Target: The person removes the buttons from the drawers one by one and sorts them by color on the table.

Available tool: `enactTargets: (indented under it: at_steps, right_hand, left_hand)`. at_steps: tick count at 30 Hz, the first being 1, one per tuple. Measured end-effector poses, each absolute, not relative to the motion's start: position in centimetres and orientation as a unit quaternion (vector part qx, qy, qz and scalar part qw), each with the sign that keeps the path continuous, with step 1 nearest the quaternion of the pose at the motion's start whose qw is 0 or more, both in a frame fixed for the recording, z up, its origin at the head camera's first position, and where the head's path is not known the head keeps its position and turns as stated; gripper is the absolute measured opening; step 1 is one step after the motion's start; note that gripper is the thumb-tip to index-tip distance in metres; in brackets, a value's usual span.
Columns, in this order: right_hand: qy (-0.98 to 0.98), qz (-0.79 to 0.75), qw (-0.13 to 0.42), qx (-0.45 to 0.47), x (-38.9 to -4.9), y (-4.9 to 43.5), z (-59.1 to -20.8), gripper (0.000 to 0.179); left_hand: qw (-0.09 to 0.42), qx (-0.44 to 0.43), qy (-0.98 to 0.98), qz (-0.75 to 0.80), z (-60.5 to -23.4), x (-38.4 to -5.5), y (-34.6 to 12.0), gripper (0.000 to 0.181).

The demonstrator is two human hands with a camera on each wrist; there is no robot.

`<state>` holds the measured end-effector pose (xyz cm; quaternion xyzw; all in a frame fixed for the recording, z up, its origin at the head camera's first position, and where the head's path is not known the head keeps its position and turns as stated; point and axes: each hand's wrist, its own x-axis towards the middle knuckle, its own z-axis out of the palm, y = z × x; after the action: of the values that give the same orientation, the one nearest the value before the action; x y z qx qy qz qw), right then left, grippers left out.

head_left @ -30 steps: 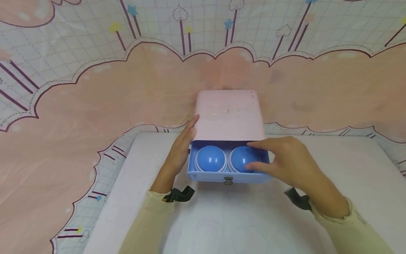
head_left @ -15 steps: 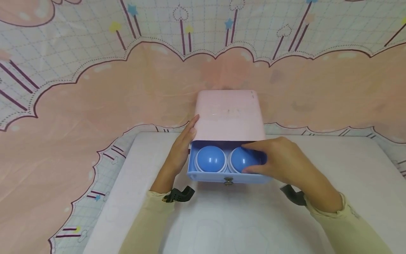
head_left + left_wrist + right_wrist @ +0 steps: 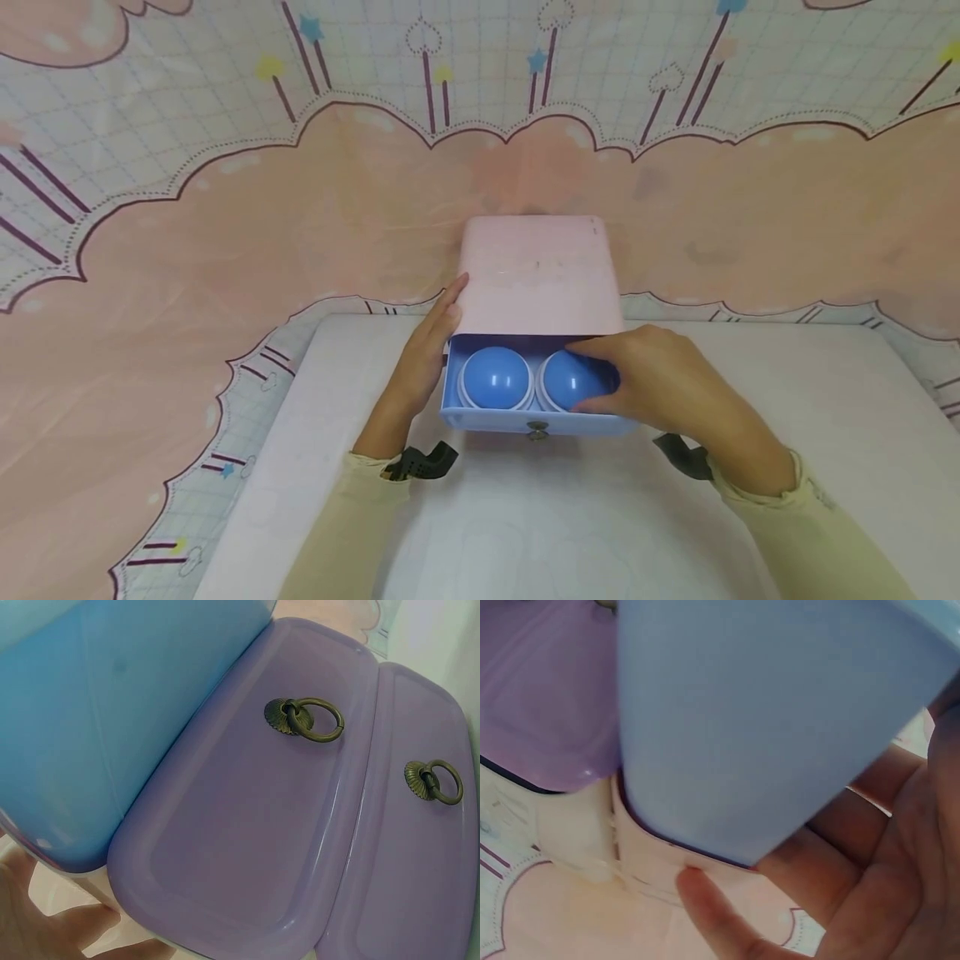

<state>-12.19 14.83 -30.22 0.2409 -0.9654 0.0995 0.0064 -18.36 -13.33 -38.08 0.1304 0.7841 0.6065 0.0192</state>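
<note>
In the head view a small drawer cabinet with a pale pink top [image 3: 536, 279] has its blue top drawer [image 3: 487, 421] pulled out. Two shiny blue balls with white rims sit side by side inside, a left ball [image 3: 497, 379] and a right ball [image 3: 568, 382]. My right hand [image 3: 660, 375] holds the right ball, forefinger at its far side and thumb at its near side. Other right fingers [image 3: 810, 870] spread outside the drawer's side, one touching the cabinet. My left hand [image 3: 423, 358] rests with straight fingers along the cabinet's left side.
Below the blue drawer, two purple drawer fronts [image 3: 240, 802] with brass ring pulls [image 3: 319, 720] are shut. The cabinet stands on a white table [image 3: 480, 517], near its far edge. Behind hangs a peach cloth [image 3: 360, 200] with a printed pattern.
My right hand has moved left over the right ball, its forefinger and thumb coming further round it. The left hand, the drawer and the balls have stayed in place.
</note>
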Motion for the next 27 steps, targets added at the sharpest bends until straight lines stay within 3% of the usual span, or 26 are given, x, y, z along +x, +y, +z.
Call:
enactTargets:
  at_steps: [12,20,27]
  right_hand:
    - [-0.946,0.100,0.085,0.297,-12.5,15.2,-31.1,0.066]
    - [-0.946,0.166,0.026,0.277,-11.9,15.8,-30.1,0.062]
    - [-0.953,0.194,0.016,0.232,-11.1,16.1,-29.0,0.064]
  left_hand:
    - [0.018,0.131,0.778,0.614,-38.2,-18.4,-13.4,0.047]
    - [0.020,0.140,0.769,0.623,-38.2,-18.4,-13.4,0.047]
    - [0.026,0.132,0.768,0.626,-38.1,-18.4,-13.4,0.047]
